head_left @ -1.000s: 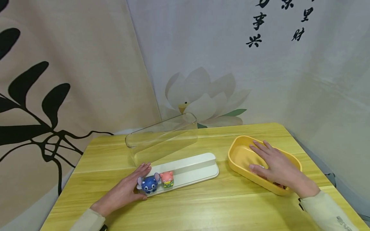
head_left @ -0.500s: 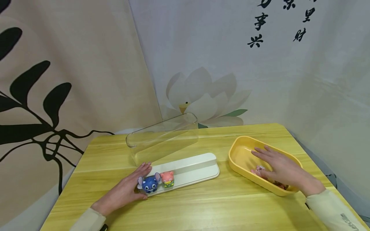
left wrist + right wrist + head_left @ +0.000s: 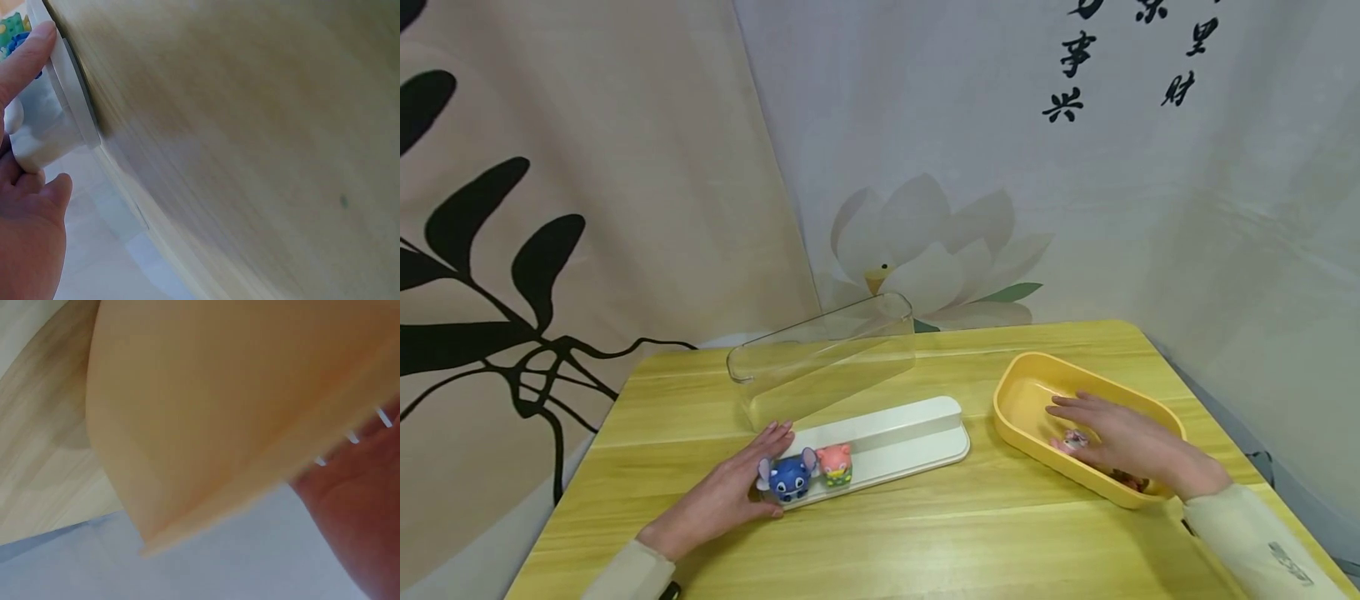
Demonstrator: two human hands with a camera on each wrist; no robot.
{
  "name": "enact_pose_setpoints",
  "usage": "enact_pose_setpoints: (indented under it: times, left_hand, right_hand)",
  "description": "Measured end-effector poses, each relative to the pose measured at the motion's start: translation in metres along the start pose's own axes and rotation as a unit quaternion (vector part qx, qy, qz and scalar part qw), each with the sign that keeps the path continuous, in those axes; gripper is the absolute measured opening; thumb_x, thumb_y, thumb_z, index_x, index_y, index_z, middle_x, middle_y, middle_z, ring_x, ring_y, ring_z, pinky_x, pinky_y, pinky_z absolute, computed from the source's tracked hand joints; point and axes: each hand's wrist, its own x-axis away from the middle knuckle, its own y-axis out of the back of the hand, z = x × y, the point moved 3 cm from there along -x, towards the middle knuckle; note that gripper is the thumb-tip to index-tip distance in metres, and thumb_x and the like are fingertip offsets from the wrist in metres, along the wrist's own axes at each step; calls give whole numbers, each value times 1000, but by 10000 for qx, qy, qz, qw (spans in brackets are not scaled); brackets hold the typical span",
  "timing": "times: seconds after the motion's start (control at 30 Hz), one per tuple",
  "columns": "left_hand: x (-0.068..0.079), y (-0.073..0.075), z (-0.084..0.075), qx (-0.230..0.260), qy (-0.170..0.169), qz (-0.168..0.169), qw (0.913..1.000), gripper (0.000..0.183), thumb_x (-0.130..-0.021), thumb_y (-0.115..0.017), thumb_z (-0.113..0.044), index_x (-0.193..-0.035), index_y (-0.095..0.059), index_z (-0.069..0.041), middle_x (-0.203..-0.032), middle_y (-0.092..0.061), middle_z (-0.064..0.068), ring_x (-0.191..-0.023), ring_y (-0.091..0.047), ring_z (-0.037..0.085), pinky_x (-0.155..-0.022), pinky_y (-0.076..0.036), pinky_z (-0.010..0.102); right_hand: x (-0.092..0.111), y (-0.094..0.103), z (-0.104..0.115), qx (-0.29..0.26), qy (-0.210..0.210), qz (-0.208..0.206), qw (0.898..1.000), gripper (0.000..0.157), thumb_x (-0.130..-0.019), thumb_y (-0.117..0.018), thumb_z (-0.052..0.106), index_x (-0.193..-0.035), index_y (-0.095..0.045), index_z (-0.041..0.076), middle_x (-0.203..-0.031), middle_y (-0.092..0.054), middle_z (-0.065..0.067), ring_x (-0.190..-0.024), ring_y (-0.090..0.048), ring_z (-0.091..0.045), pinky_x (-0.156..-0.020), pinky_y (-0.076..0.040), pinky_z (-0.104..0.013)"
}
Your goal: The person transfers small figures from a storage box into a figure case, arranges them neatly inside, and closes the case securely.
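My left hand [image 3: 718, 504] holds the left end of a long white display base [image 3: 917, 429], thumb at the front edge and fingers at the back. On that end stand a blue big-eared figurine [image 3: 790, 479] and, to its right, a pink figurine [image 3: 835, 463] with a green and yellow lower part. In the left wrist view the thumb [image 3: 31, 59] lies along the base's edge. My right hand [image 3: 1123, 437] reaches over a yellow tray [image 3: 1011, 408], fingers loosely extended. Beneath it, partly hidden, lie a pinkish-white figurine [image 3: 1072, 440] and a dark brown one [image 3: 1130, 481].
A clear plastic cover [image 3: 827, 367] stands behind the white base, near the back edge of the wooden table [image 3: 925, 542]. Behind the table hangs a printed curtain [image 3: 925, 142]. The tray's wall [image 3: 187, 425] fills much of the right wrist view.
The right hand has shifted slightly inside the tray, and the pinkish-white figurine beneath it has come into sight. The left hand and the white base have stayed in place.
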Motion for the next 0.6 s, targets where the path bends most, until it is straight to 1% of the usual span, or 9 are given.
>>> enact_pose_setpoints:
  times: [0.13,0.2,0.27,0.33,0.4,0.43,0.5,0.53,0.6]
  left_hand:
    - [0,0,0,41,-13,14,10000,102,-75,-94,-22,-160,-39,-6,-170,-26,9,-154,-26,36,-114,-40,52]
    - [0,0,0,75,-9,17,10000,102,-75,-94,-22,-160,-39,-6,-170,-26,9,-154,-26,36,-114,-39,52]
    - [0,1,0,104,-3,15,9999,102,-75,-94,-21,-160,-39,-6,-170,-26,9,-154,-26,36,-115,-39,53]
    - [0,1,0,113,5,11,9999,102,-75,-94,-21,-160,-39,-6,-170,-26,8,-154,-25,36,-115,-39,52]
    - [-1,1,0,123,6,2,9999,102,-75,-94,-21,-160,-39,-6,-170,-26,7,-154,-26,35,-115,-39,52]
    - [-1,1,0,129,8,1,9999,102,-75,-94,-21,-160,-39,-6,-170,-26,7,-154,-25,35,-115,-38,52]
    - [-1,1,0,127,8,0,9999,102,-76,-94,-21,-160,-39,-7,-170,-26,7,-154,-25,35,-115,-38,52]
    - [-1,1,1,129,9,3,9999,102,-76,-94,-22,-160,-39,-7,-170,-26,7,-154,-25,35,-115,-39,52]
    - [0,0,1,147,22,12,9999,101,-76,-94,-22,-160,-39,-7,-170,-26,6,-155,-25,35,-115,-38,52]
  right_hand:
    - [-5,-5,1,152,-248,111,9995,59,-101,-60,56,-146,-62,17,-155,-53,-10,-142,-45,-44,-85,-43,-86]
    - [-7,-7,0,231,-280,110,9993,59,-102,-57,58,-144,-63,17,-153,-54,-11,-139,-50,-43,-78,-39,-91]
    - [-8,-8,-1,245,-226,63,9994,58,-102,-58,56,-143,-63,16,-151,-56,-13,-131,-58,-39,-75,-41,-90]
    - [-8,-9,-2,190,-194,40,9996,55,-103,-61,50,-142,-63,13,-147,-59,-14,-117,-68,-31,-73,-49,-82]
    - [-8,-10,-3,106,-182,26,9998,53,-102,-64,45,-141,-64,9,-139,-65,-13,-102,-73,-20,-71,-58,-66]
    - [-8,-10,-4,55,-179,35,9998,52,-102,-64,44,-140,-64,8,-135,-68,-12,-95,-74,-15,-68,-60,-56]
    - [-8,-9,-4,-31,-195,66,9998,51,-103,-64,43,-138,-64,7,-124,-73,-7,-85,-71,-6,-62,-56,-40]
    - [-7,-9,-4,-73,-218,88,9997,51,-103,-64,43,-137,-65,7,-118,-75,-4,-83,-70,-4,-59,-52,-35]
    - [-7,-9,-4,-133,-321,170,9993,50,-103,-64,43,-137,-65,8,-108,-76,3,-77,-66,-2,-55,-44,-31]
